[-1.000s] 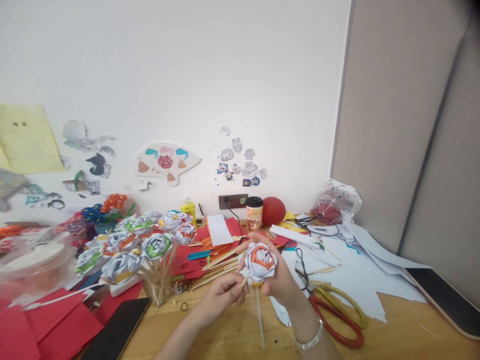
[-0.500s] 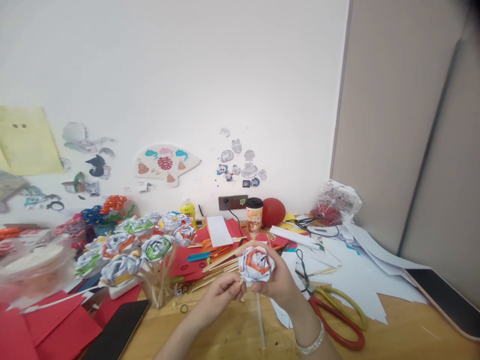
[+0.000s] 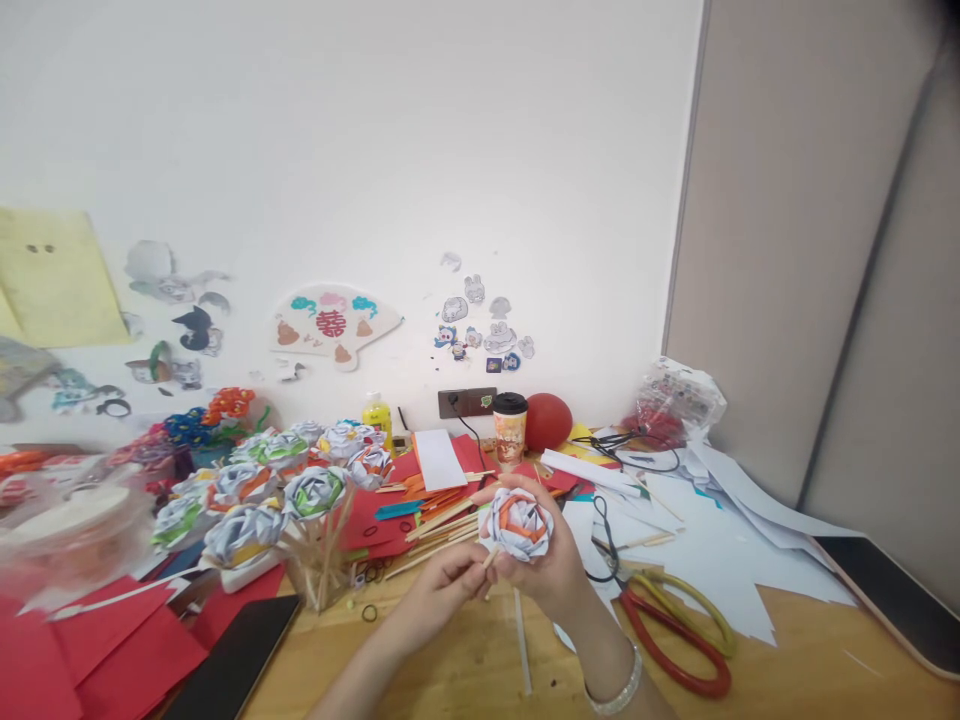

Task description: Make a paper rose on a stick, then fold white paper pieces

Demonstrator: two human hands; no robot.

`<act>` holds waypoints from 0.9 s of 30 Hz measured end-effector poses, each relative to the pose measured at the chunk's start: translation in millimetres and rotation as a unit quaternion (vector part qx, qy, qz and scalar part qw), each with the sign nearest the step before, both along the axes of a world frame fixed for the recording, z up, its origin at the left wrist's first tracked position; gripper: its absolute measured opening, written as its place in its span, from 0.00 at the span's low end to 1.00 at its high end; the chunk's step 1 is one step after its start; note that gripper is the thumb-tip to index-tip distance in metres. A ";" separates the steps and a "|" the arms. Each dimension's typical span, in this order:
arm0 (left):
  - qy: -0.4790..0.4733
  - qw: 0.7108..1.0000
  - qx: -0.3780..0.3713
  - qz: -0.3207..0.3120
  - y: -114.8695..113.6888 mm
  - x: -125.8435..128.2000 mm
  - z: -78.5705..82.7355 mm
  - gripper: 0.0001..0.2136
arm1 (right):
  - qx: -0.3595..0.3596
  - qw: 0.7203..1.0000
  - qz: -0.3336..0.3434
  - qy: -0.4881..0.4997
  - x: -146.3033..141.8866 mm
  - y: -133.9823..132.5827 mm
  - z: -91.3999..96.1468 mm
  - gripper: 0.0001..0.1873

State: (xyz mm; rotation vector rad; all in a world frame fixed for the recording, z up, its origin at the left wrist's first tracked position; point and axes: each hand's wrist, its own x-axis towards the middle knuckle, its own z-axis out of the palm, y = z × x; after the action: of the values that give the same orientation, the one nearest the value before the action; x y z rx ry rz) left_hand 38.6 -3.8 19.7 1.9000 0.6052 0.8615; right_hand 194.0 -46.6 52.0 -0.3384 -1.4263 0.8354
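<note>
Cupped round the paper flower (image 3: 517, 524) above the table (image 3: 787, 650), right hand (image 3: 551, 570) grips firmly; left hand (image 3: 442, 590) pinches its stick (image 3: 489, 560), best pressed gently to avoid crushing petals

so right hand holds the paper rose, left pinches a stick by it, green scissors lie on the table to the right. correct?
One slip: the scissors are red and yellow, not green, as the head view shows. The rest holds: the right hand holds the paper rose, the left hand pinches a stick by it, and the scissors lie on the table to the right.
</note>
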 end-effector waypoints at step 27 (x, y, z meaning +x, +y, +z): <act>-0.074 0.995 0.009 0.070 9.3 -8.0 1.8 0.20 | -0.049 0.998 0.005 -0.049 2.3 17.3 -4.2 0.38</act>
State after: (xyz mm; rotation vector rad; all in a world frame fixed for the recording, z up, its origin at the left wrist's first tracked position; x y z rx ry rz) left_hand 30.7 5.5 21.5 1.8060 0.6468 1.0908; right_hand 196.3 -29.3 47.8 -0.4522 -1.4810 0.9092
